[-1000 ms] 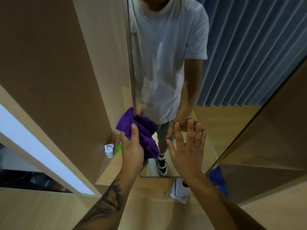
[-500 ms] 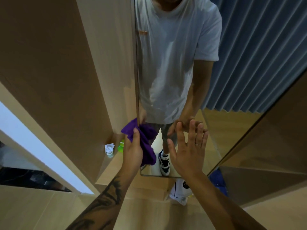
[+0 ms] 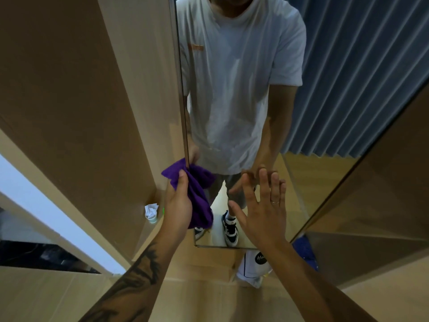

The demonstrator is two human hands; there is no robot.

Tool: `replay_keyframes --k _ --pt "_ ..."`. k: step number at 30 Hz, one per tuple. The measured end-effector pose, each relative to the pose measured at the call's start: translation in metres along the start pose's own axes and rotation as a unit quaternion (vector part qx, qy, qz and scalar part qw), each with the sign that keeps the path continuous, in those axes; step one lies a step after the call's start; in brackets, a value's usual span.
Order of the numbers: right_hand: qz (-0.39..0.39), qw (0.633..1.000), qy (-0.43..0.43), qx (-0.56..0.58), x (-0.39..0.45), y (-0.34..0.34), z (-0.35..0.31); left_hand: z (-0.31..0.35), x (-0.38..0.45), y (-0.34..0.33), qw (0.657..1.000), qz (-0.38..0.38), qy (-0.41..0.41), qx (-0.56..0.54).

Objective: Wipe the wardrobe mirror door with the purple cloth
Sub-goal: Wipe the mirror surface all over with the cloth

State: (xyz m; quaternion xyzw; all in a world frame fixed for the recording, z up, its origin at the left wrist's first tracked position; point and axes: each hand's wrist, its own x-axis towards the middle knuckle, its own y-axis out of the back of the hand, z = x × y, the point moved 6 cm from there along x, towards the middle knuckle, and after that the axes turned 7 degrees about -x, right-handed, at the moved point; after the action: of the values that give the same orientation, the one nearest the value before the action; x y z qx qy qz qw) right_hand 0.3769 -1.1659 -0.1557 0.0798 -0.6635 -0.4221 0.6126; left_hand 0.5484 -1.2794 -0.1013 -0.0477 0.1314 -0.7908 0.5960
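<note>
The tall wardrobe mirror door (image 3: 329,94) fills the upper middle and right of the head view and reflects a person in a white T-shirt and a blue curtain. My left hand (image 3: 177,205) grips the crumpled purple cloth (image 3: 197,196) and holds it against the mirror's lower left edge. My right hand (image 3: 262,210) lies flat on the lower glass with straight, spread fingers and a ring on one finger.
A brown wardrobe panel (image 3: 69,101) stands to the left of the mirror. A small cup with white tissue (image 3: 151,212) sits on the floor by it. A white bag (image 3: 253,266) and a blue item (image 3: 305,252) lie below the mirror on the light wooden floor.
My left hand and the cloth have slid down along the mirror's left edge. My right hand has stayed flat on the glass. The camera has tilted slightly.
</note>
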Motion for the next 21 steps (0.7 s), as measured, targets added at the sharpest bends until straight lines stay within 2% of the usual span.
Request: replay_keyframes --k 5,8,12,18,21 --pt "-0.005 0.999 0.004 -0.045 -0.001 -0.003 0.002 0.038 0.009 -0.007 0.998 0.011 -0.043 -0.047" --pt "-0.013 0.999 -0.003 -0.052 -0.001 -0.004 0.001 0.023 0.004 -0.006 0.999 0.014 -0.041 -0.013" --pt "-0.027 0.998 -0.004 -0.053 -0.001 -0.005 -0.001 -0.015 -0.002 0.001 0.999 0.025 0.012 0.032" --pt "-0.026 0.999 -0.004 -0.047 -0.001 -0.005 -0.002 0.023 0.004 -0.005 0.999 0.02 -0.037 -0.011" --pt "-0.03 0.999 -0.005 -0.042 -0.001 -0.007 -0.001 0.016 0.003 -0.006 0.999 0.028 -0.027 -0.011"
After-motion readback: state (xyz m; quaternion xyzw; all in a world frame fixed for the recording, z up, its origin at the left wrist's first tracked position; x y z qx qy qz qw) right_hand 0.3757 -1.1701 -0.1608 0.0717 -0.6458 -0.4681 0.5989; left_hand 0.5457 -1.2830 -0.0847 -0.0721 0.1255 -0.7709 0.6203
